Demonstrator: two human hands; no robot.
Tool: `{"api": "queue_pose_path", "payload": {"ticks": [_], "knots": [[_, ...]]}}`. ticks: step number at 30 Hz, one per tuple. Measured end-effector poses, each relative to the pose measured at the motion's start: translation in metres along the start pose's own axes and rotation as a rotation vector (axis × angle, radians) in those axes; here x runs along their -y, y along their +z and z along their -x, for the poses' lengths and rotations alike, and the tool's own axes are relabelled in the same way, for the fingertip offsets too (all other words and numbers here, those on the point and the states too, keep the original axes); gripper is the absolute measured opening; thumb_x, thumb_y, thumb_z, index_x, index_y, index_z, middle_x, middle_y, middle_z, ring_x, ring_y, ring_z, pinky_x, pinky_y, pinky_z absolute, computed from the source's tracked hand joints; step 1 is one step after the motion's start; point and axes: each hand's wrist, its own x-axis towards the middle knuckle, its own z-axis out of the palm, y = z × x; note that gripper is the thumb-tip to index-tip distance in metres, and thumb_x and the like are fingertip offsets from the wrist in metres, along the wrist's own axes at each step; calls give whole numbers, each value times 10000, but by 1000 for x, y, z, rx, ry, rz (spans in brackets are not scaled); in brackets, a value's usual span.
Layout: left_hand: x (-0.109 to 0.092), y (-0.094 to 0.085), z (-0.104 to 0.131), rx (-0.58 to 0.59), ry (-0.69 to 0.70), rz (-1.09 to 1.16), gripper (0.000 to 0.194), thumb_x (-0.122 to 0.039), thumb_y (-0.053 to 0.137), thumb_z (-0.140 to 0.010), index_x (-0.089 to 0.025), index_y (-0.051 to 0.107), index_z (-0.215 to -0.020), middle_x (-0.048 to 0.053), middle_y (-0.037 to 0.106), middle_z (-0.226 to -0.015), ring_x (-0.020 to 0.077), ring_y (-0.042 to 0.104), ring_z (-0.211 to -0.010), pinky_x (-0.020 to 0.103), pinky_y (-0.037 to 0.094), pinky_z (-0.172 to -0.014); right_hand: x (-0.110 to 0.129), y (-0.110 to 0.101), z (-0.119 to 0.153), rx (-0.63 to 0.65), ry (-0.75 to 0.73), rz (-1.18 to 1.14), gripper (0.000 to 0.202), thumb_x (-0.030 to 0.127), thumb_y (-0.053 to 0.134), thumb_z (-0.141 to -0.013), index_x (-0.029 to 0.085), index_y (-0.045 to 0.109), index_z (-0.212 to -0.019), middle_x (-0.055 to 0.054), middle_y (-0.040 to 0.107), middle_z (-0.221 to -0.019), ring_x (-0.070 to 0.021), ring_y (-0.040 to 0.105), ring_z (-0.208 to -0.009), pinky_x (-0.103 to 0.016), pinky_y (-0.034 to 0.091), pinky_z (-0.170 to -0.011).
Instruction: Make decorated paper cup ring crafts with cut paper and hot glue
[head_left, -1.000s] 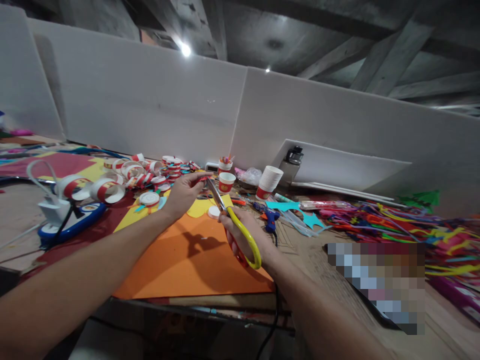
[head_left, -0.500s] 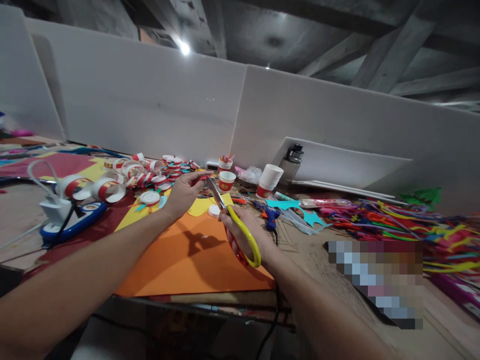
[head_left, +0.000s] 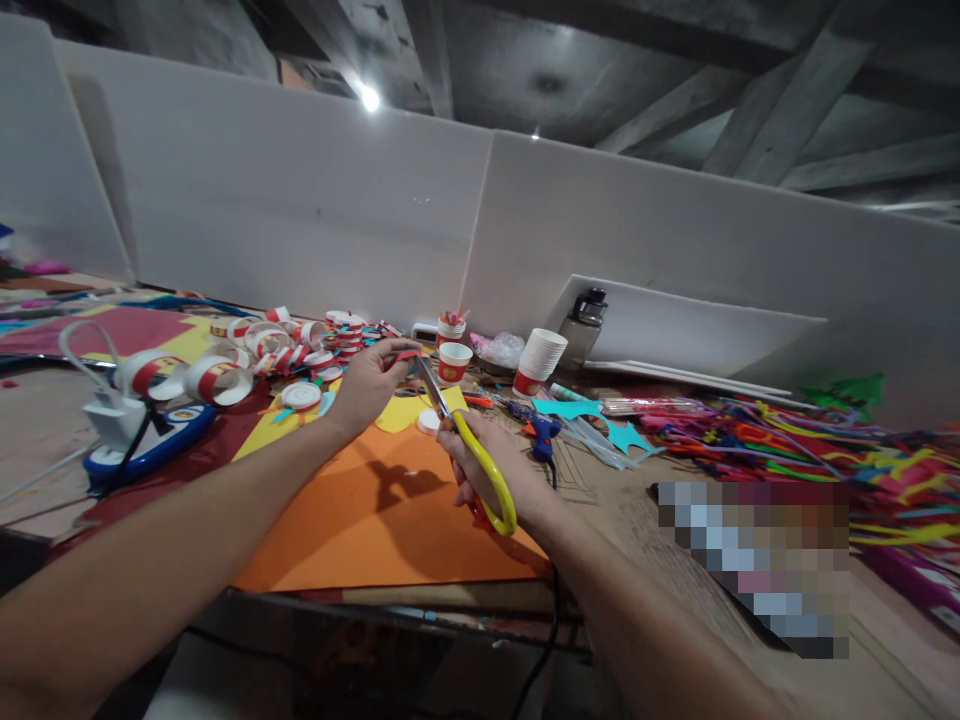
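Seen from the head camera, a person works with both bare hands above an orange sheet (head_left: 337,535) on a cluttered table. The left hand (head_left: 365,388), thumb and fingers pinched close together, grips a small red piece (head_left: 407,355) at the fingertips. The right hand (head_left: 507,456) is curled around the handles of a pair of scissors (head_left: 468,434), yellow-gripped, with the blade tips meeting the red piece; whether the blades are parted cannot be told. The red piece is held above the table, in front of a red-banded paper cup (head_left: 454,368). To the right stand a stack of paper cups (head_left: 541,358) and a dark-capped bottle (head_left: 582,335), with a blue glue gun (head_left: 544,438) lying nearer. At left, a white charger (head_left: 114,420) sits on a blue-edged power strip (head_left: 176,432).
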Motion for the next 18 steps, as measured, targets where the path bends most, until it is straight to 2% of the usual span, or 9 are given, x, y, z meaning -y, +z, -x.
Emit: {"api": "queue_pose_path", "payload": {"ticks": [4,6,8,12,15,18], "knots": [[-1,-6,-5,-73,-43,33,316,-334,728,-714,-130,670,-949,88,716,-977,198,681,-838,276,580,-622,-3,-3,0,96,-53,-67,245,457,514,-879,219,489,-931,90,452,-547,-77,472,-393,-220,499,-419],[-3,-9,-8,-70,-87,72,320,-321,727,-701,-121,677,-946,89,715,-954,198,681,-800,264,569,-556,-3,-8,0,95,-98,-61,275,473,520,-875,214,500,-963,83,462,-573,-84,479,-445,-236,511,-479],[-4,-12,-9,-34,-137,113,345,-310,730,-688,-115,680,-968,92,714,-936,199,682,-752,259,549,-493,-3,-14,-2,22,-171,50,274,453,525,-874,206,528,-992,48,524,-656,-103,522,-549,-241,497,-550],[-6,-14,-10,45,-217,138,367,-291,753,-669,-126,664,-985,94,718,-896,189,676,-688,234,505,-434,-9,-29,-11,-231,-318,461,240,330,526,-871,191,596,-1053,-29,613,-846,-159,560,-759,-271,446,-698],[-9,-14,-10,94,-241,116,347,-299,770,-666,-136,658,-950,89,718,-835,166,653,-632,201,450,-402,-18,-38,-19,-365,-302,700,339,250,532,-844,194,606,-1169,-72,627,-926,-193,574,-829,-280,421,-730],[-11,-17,-10,128,-234,100,334,-312,770,-674,-136,677,-942,81,712,-802,127,607,-571,175,384,-378,-24,-43,-22,-425,-269,827,400,280,556,-836,213,603,-1228,-91,633,-984,-215,587,-874,-285,415,-743]]}}
